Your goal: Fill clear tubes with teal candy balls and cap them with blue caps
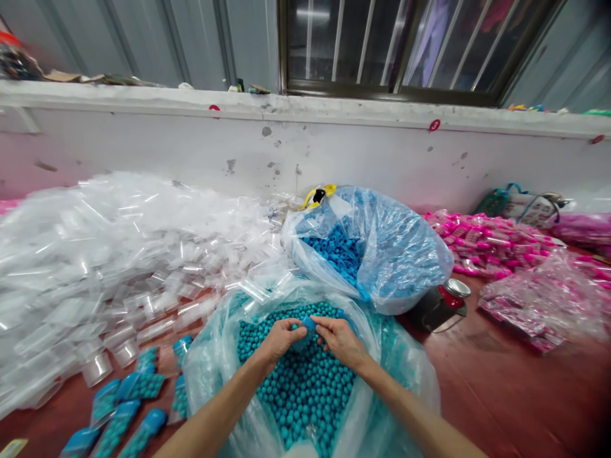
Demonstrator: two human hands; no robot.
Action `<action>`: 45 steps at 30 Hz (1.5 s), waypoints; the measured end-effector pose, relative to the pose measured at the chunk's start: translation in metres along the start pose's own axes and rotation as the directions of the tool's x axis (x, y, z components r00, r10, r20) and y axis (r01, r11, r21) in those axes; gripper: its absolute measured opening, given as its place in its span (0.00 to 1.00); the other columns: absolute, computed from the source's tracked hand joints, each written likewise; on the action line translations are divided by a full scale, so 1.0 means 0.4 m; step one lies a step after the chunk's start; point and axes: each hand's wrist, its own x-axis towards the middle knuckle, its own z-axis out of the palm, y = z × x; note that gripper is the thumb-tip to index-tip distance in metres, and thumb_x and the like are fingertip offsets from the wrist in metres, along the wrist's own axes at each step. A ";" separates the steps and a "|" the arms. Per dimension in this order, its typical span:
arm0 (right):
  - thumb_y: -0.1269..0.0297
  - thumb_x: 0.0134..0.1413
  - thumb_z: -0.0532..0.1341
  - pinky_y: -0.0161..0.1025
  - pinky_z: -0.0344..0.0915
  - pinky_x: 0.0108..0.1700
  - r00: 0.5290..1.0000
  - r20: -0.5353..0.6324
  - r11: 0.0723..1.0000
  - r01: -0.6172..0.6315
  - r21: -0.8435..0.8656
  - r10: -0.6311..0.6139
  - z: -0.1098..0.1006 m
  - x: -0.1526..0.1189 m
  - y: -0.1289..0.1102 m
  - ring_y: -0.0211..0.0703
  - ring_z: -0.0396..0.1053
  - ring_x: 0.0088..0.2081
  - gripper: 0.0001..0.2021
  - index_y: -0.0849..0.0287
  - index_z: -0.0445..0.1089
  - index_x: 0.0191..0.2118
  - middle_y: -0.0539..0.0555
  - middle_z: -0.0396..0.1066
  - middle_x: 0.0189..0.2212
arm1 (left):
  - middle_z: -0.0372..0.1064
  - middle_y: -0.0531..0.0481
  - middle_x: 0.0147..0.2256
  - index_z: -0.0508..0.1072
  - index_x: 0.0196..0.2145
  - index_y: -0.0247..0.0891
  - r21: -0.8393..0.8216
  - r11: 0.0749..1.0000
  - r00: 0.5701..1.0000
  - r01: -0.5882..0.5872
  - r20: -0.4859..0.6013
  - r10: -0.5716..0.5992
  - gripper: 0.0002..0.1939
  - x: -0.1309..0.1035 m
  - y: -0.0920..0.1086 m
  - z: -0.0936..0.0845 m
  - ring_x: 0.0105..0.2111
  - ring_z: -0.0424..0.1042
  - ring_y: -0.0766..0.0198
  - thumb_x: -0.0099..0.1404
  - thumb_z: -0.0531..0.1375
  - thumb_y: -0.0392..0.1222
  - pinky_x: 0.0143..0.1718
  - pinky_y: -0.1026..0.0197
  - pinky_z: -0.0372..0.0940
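Over an open clear bag (pixel 210 362) full of teal beads (pixel 310 388), my two hands meet at a small blue cap (pixel 310 324). My left hand (pixel 285 337) pinches the cap's left side with thumb and finger. The fingers of my right hand (pixel 338 338) close on its right side. Below the cap something clear, perhaps a tube, is hard to make out against the beads. Behind stands another clear bag holding blue pieces (pixel 334 248).
Clear empty tubes (pixel 143 254) are heaped at the left. Several bead-filled tubes with blue caps (pixel 119 420) lie at the front left. A dark container with a silver lid (pixel 456 289) and pink packed items (pixel 491 242) are at the right, before a white wall (pixel 334 152).
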 end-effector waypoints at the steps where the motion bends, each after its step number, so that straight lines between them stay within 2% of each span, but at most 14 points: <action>1: 0.64 0.52 0.51 0.31 0.63 0.23 1.000 -0.015 1.000 0.012 0.017 -0.012 0.001 -0.001 -0.002 0.34 0.63 0.20 0.17 0.56 0.68 0.47 0.48 0.66 0.20 | 0.62 0.57 0.18 0.70 0.24 0.32 0.013 1.000 1.000 -0.014 -0.017 0.014 0.16 -0.003 0.005 0.002 0.20 0.58 0.71 0.41 0.65 0.47 0.24 0.66 0.51; 6: 0.62 0.51 0.52 0.32 0.63 0.22 0.994 -0.103 0.996 0.049 0.073 -0.042 0.011 -0.011 -0.018 0.37 0.64 0.22 0.15 0.58 0.71 0.42 0.49 0.66 0.21 | 0.61 0.57 0.18 0.69 0.26 0.32 0.017 1.000 0.999 -0.018 -0.029 0.019 0.17 -0.026 0.011 0.013 0.18 0.59 0.72 0.44 0.63 0.50 0.19 0.68 0.51; 9: 0.62 0.52 0.51 0.31 0.61 0.23 0.991 -0.056 0.992 0.123 -0.030 -0.125 0.004 -0.023 -0.039 0.36 0.62 0.21 0.13 0.56 0.72 0.34 0.48 0.64 0.19 | 0.63 0.56 0.18 0.66 0.29 0.34 -0.003 1.000 1.000 0.026 -0.008 -0.026 0.20 -0.040 0.014 0.022 0.15 0.62 0.70 0.45 0.60 0.54 0.14 0.69 0.50; 12: 0.62 0.53 0.51 0.31 0.59 0.25 0.977 -0.047 0.975 0.200 -0.101 -0.206 -0.004 -0.034 -0.061 0.35 0.60 0.21 0.13 0.57 0.72 0.30 0.47 0.62 0.18 | 0.60 0.58 0.17 0.65 0.28 0.34 0.046 0.999 0.998 -0.024 -0.060 0.027 0.17 -0.052 0.025 0.034 0.14 0.63 0.70 0.47 0.59 0.51 0.11 0.70 0.51; 15: 0.62 0.53 0.51 0.30 0.57 0.20 0.989 -0.083 0.992 0.123 0.010 -0.122 0.000 -0.041 -0.066 0.34 0.58 0.18 0.13 0.58 0.71 0.33 0.47 0.61 0.18 | 0.60 0.58 0.18 0.65 0.34 0.33 0.093 0.992 0.990 -0.080 -0.105 0.089 0.17 -0.060 0.032 0.044 0.14 0.62 0.71 0.50 0.57 0.48 0.10 0.71 0.53; 19: 0.61 0.53 0.51 0.30 0.58 0.19 0.990 -0.100 0.990 0.111 0.089 -0.102 0.016 -0.045 -0.051 0.33 0.58 0.17 0.13 0.58 0.72 0.34 0.47 0.60 0.18 | 0.57 0.61 0.18 0.57 0.49 0.34 0.115 0.987 0.980 -0.108 -0.157 0.126 0.28 -0.067 0.023 0.050 0.12 0.59 0.72 0.51 0.56 0.44 0.09 0.71 0.52; 22: 0.61 0.52 0.52 0.30 0.59 0.19 0.987 -0.131 0.990 0.101 0.100 -0.088 0.022 -0.050 -0.044 0.33 0.58 0.17 0.13 0.57 0.72 0.37 0.46 0.61 0.18 | 0.54 0.62 0.18 0.56 0.51 0.33 0.094 0.990 0.978 -0.107 -0.169 0.122 0.30 -0.072 0.017 0.053 0.13 0.58 0.72 0.52 0.56 0.44 0.09 0.71 0.52; 26: 0.61 0.51 0.53 0.31 0.60 0.19 0.992 -0.118 0.985 0.068 0.156 -0.050 0.023 -0.053 -0.047 0.32 0.59 0.15 0.13 0.59 0.72 0.37 0.46 0.62 0.18 | 0.54 0.62 0.18 0.56 0.52 0.31 0.068 0.994 0.989 -0.089 -0.113 0.097 0.31 -0.085 0.018 0.058 0.13 0.57 0.73 0.51 0.57 0.43 0.10 0.71 0.53; 31: 0.60 0.48 0.54 0.29 0.56 0.15 1.000 0.010 0.965 0.024 0.259 -0.027 0.008 -0.051 -0.056 0.29 0.56 0.13 0.12 0.59 0.73 0.31 0.45 0.61 0.18 | 0.54 0.62 0.18 0.48 0.58 0.35 0.116 0.989 0.991 -0.087 -0.090 0.098 0.38 -0.103 0.023 0.055 0.13 0.56 0.72 0.50 0.56 0.38 0.10 0.70 0.51; 33: 0.60 0.49 0.55 0.28 0.55 0.16 0.996 0.056 0.967 0.054 0.249 -0.070 -0.002 -0.048 -0.058 0.29 0.56 0.14 0.12 0.59 0.73 0.28 0.45 0.60 0.17 | 0.55 0.62 0.18 0.54 0.56 0.37 0.173 0.977 0.983 -0.125 -0.113 0.146 0.34 -0.106 0.024 0.054 0.13 0.54 0.73 0.50 0.55 0.37 0.12 0.70 0.50; 37: 0.62 0.48 0.55 0.28 0.54 0.18 0.987 0.100 0.969 0.102 0.226 -0.127 -0.006 -0.039 -0.046 0.28 0.54 0.16 0.10 0.59 0.72 0.27 0.44 0.59 0.17 | 0.59 0.59 0.19 0.67 0.43 0.36 0.269 0.938 0.955 -0.219 -0.136 0.262 0.21 -0.103 0.027 0.058 0.16 0.53 0.74 0.49 0.55 0.34 0.17 0.70 0.51; 39: 0.63 0.48 0.55 0.28 0.53 0.17 0.990 0.097 0.962 0.074 0.262 -0.102 0.005 -0.037 -0.034 0.28 0.53 0.15 0.09 0.59 0.72 0.28 0.44 0.59 0.17 | 0.59 0.59 0.19 0.66 0.41 0.36 0.244 0.955 0.968 -0.168 -0.142 0.206 0.19 -0.101 0.029 0.060 0.16 0.53 0.74 0.49 0.54 0.35 0.16 0.70 0.51; 42: 0.62 0.46 0.56 0.29 0.55 0.17 0.994 0.075 0.932 0.046 0.359 -0.078 0.018 -0.044 -0.029 0.29 0.55 0.15 0.11 0.59 0.69 0.36 0.43 0.59 0.18 | 0.58 0.60 0.20 0.63 0.42 0.37 0.209 0.976 0.990 -0.052 -0.121 0.079 0.19 -0.101 0.036 0.054 0.14 0.56 0.73 0.50 0.54 0.40 0.13 0.70 0.52; 45: 0.62 0.44 0.58 0.29 0.59 0.20 0.990 0.134 0.895 -0.024 0.446 -0.041 0.008 -0.050 -0.042 0.31 0.60 0.19 0.14 0.59 0.66 0.40 0.44 0.62 0.20 | 0.55 0.60 0.19 0.63 0.41 0.36 0.207 0.978 0.996 -0.040 -0.071 0.056 0.20 -0.105 0.043 0.037 0.15 0.57 0.72 0.49 0.57 0.43 0.13 0.70 0.54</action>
